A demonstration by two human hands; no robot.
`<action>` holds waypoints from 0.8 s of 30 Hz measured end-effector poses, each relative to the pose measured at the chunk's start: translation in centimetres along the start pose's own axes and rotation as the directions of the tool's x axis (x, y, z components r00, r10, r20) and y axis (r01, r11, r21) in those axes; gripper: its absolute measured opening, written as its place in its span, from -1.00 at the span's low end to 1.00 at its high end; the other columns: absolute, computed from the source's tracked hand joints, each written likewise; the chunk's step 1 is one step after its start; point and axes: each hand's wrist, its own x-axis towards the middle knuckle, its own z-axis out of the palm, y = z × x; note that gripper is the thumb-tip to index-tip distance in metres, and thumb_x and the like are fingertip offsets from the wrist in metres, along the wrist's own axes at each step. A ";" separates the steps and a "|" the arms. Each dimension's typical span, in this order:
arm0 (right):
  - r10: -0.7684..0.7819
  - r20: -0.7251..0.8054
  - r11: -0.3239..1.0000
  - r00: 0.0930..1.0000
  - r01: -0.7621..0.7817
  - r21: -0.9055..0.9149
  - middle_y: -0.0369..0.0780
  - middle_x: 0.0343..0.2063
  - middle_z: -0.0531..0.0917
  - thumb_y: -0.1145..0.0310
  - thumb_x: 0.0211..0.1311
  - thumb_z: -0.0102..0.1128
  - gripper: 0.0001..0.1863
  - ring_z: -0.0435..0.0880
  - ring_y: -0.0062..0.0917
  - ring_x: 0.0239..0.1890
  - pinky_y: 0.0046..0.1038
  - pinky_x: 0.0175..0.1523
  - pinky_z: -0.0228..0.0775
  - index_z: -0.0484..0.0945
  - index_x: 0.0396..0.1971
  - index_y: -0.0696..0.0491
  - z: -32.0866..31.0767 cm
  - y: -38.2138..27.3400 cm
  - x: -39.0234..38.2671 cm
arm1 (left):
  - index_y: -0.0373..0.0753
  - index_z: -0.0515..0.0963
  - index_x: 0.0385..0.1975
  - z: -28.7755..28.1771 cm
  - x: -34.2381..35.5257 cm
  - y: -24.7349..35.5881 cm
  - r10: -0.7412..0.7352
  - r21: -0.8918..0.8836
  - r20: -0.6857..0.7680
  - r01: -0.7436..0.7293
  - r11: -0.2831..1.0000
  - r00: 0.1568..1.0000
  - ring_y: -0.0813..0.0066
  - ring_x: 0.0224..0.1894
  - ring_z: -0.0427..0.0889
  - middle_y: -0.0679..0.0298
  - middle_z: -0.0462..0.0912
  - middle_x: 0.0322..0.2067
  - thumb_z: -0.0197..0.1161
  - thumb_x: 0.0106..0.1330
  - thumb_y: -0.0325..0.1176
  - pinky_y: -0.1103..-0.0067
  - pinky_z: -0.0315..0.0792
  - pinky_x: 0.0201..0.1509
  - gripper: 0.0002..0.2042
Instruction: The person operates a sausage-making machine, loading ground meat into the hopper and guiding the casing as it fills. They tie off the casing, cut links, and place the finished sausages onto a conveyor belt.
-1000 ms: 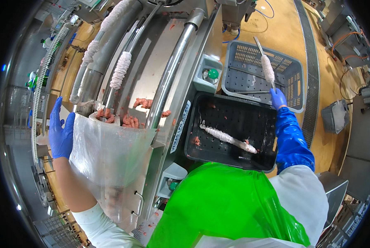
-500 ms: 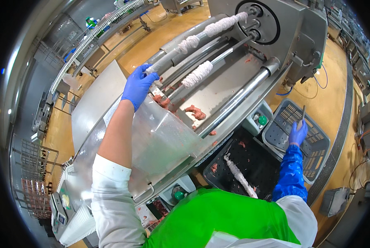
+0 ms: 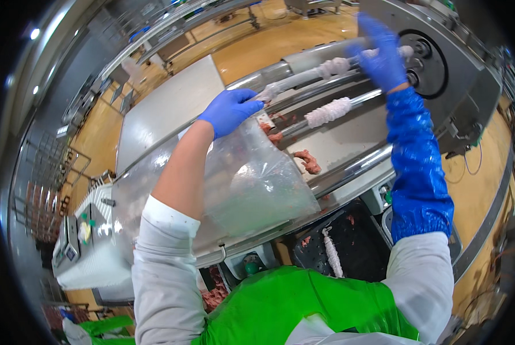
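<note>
On the steel machine, a long tube carries bunched white casing, with a smoother stretch toward its near end. My left hand, in a blue glove, is closed around the casing at that near end. My right hand, gloved in blue below a shiny blue sleeve, is up over the far part of the same tube. Motion smears its fingers, so its grip cannot be made out. A second rod nearer me bears another gathered white casing. Scraps of pink meat lie on the machine bed.
A clear plastic sheet covers the machine's near left part. Below its front edge is a black tray holding a pale casing length and meat scraps. A round steel housing stands at the far right, and a scale at the left.
My right hand has left the grey basket on the right, where it held a thin metal rod, and has risen to the tube's far part. My left hand stays at the casing. The view has shifted.
</note>
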 end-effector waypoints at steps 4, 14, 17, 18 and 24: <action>-0.278 0.417 0.940 0.866 0.335 -0.069 -0.20 -0.29 0.68 0.25 0.03 0.36 -0.65 0.64 -0.34 -0.09 -0.22 0.27 0.23 0.60 -0.13 -0.03 8.9 -11.3 -0.4 | -0.21 0.67 -0.18 -1.3 -0.5 0.8 -0.031 0.154 0.091 0.017 0.988 0.995 0.27 -0.19 0.59 0.13 0.67 -0.28 0.14 0.34 -0.06 0.45 0.42 0.00 -0.65; -0.215 0.527 0.886 0.822 0.391 -0.249 -0.25 -0.39 0.60 0.14 0.16 0.26 -0.72 0.55 -0.35 -0.03 -0.12 0.37 0.03 0.55 -0.19 -0.04 4.8 -6.6 -0.8 | -0.23 0.66 -0.28 -9.0 -5.9 -3.9 -0.044 0.465 0.162 -0.037 0.885 0.986 0.24 -0.28 0.61 0.11 0.67 -0.33 0.08 0.34 -0.13 0.44 0.45 -0.07 -0.69; -0.221 0.602 0.909 0.768 0.385 -0.157 -0.25 -0.36 0.61 0.14 0.20 0.22 -0.72 0.57 -0.36 -0.06 -0.14 0.39 -0.01 0.55 -0.16 -0.05 7.1 -10.7 0.0 | -0.21 0.66 -0.27 -12.1 -8.4 -5.3 -0.245 0.626 0.210 0.062 0.778 0.947 0.17 -0.24 0.61 0.05 0.67 -0.33 0.09 0.34 -0.09 0.42 0.45 -0.05 -0.67; -0.188 0.631 0.898 0.752 0.392 -0.199 -0.27 -0.36 0.62 0.13 0.22 0.21 -0.73 0.58 -0.37 -0.07 -0.14 0.38 0.00 0.56 -0.16 -0.07 6.9 -9.6 0.0 | -0.18 0.66 -0.22 -12.8 -9.3 -5.2 -0.322 0.640 0.187 0.133 0.757 0.928 0.16 -0.19 0.61 0.05 0.66 -0.27 0.11 0.33 -0.08 0.41 0.45 -0.01 -0.68; -0.335 0.409 0.814 0.849 0.479 -0.329 -0.31 -0.37 0.63 0.07 0.21 0.20 -0.76 0.60 -0.39 -0.10 -0.14 0.37 0.00 0.60 -0.25 -0.11 4.3 -6.1 -0.5 | -0.06 0.46 0.19 -15.4 -14.4 -6.4 -0.204 0.560 0.011 0.163 0.812 0.979 0.12 0.15 0.49 0.07 0.52 0.11 0.23 0.27 -0.03 0.39 0.37 0.23 -0.50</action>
